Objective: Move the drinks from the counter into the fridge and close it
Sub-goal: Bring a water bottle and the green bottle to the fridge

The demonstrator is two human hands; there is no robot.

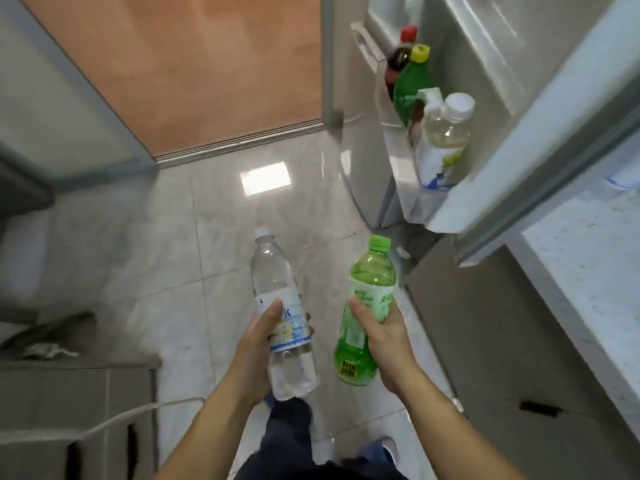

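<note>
Our left hand grips a clear bottle; our right hand grips a green bottle. The fridge door stands open, four bottles in its shelf.

Clear water bottle, green bottle held upright; fridge door open.

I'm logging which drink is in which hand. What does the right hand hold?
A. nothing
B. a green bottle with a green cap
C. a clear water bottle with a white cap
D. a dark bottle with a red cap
B: the right hand grips the green bottle around its label, while the left hand holds the clear water bottle.
</note>
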